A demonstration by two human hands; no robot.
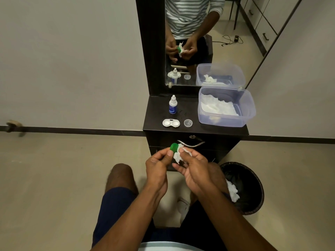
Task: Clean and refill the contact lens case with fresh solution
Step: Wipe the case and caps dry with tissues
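Observation:
My left hand (157, 168) pinches a green lens-case cap (174, 147) in front of the dark cabinet. My right hand (194, 169) holds a crumpled white tissue (178, 156) pressed against that cap. On the cabinet top (155, 113) lies the white lens case (171, 123), uncapped, both wells showing. A clear cap (188, 123) sits just to its right. Behind them the solution bottle (173, 105), white with a blue label, stands upright.
A clear plastic tub (250, 113) holding white tissues sits at the right of the cabinet top. A black bin (253, 187) with a used tissue stands on the floor to my right. A mirror (217, 42) rises behind the cabinet. A metal drawer handle (191, 144) is just beyond my hands.

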